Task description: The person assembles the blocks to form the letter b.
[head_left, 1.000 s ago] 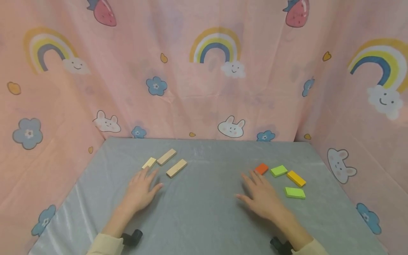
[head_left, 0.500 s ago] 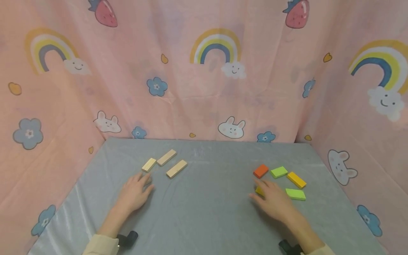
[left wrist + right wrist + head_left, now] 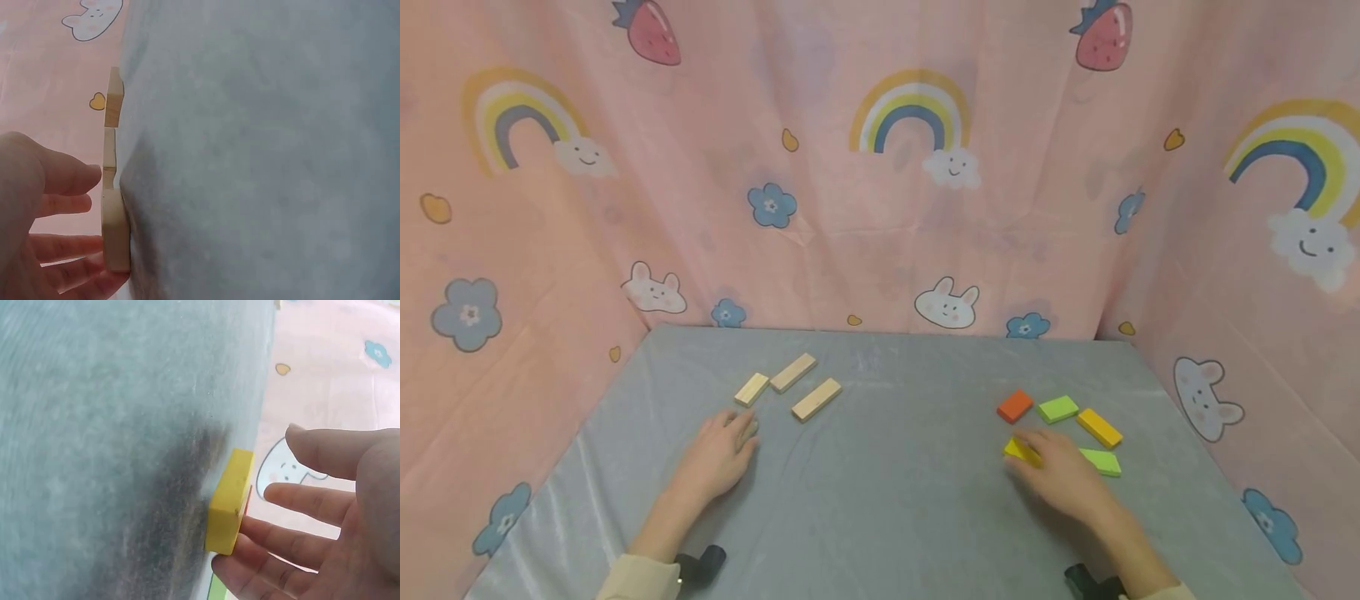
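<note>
My left hand (image 3: 713, 457) is over a plain wooden block (image 3: 116, 231), its fingertips at the block's upper side in the left wrist view. The left thumb stands apart from that block. In the head view the fingers hide most of it. On the right, my right hand (image 3: 1062, 477) reaches to a yellow block (image 3: 230, 503), with extended fingers (image 3: 294, 544) at its side and the thumb held away. Beyond the left hand lie wooden blocks (image 3: 752, 389), (image 3: 817, 400). An orange-red block (image 3: 1015, 406) lies just past the yellow one.
A light green block (image 3: 1057, 409) and an amber block (image 3: 1100, 427) lie right of the orange-red one. Another green block (image 3: 1103, 462) is partly behind the right hand. A third wooden block (image 3: 793, 372) lies farther back. Pink printed curtains (image 3: 835, 250) surround the grey tabletop (image 3: 887, 500).
Both hands have drawn back toward the person, the left one leftward and the right one rightward. The small wooden block and the yellow block have come into view. The fingers are less spread.
</note>
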### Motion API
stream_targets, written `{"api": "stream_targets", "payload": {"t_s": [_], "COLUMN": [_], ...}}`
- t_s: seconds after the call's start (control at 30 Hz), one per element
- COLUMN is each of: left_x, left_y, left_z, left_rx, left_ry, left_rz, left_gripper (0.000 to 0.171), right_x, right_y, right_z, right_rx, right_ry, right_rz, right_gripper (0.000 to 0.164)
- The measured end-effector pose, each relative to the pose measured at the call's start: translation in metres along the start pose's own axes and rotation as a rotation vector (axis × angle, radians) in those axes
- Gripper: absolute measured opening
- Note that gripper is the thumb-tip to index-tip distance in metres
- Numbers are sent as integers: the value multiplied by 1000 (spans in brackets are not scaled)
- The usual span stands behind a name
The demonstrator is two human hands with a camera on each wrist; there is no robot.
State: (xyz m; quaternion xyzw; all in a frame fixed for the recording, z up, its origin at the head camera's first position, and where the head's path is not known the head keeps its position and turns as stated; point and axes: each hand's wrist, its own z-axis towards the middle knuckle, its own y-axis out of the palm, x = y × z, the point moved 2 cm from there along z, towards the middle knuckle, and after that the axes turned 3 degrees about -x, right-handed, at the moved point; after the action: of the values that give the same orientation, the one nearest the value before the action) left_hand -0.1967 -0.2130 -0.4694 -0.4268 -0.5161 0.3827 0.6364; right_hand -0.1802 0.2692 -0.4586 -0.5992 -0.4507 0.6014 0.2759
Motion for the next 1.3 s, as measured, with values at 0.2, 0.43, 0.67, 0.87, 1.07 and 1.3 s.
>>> {"api": "stream_targets", "payload": {"t_s": [0.2,0.43,0.67,0.87,1.07,1.3], "left_x": [-1,-9,-14,-14,-13,-2], "left_y": [2,2,-2,-2,-1,0], "left_z": [1,3,0,1,3,6], "left_rx": [-30,-90,-131,-133,-124,-119], "left_ry": [-18,-7,-38,-59,-59,-27], "left_rz": [-82,-242,-275,-275,-287,-311], "left_gripper": [49,60,65,62,60,58], "right_x": [3,7,14,19,19,11], "right_y": [0,0,0,0,-1,-5], "right_z": [0,0,2,3,5,10], "right_rx": [-15,-40,-60,-69,-64,-82], "right_ry": [4,-19,-6,-29,-32,-12], "right_rz": [54,100,140,196,183,130], "right_gripper": [54,57,64,63,62,62]}}
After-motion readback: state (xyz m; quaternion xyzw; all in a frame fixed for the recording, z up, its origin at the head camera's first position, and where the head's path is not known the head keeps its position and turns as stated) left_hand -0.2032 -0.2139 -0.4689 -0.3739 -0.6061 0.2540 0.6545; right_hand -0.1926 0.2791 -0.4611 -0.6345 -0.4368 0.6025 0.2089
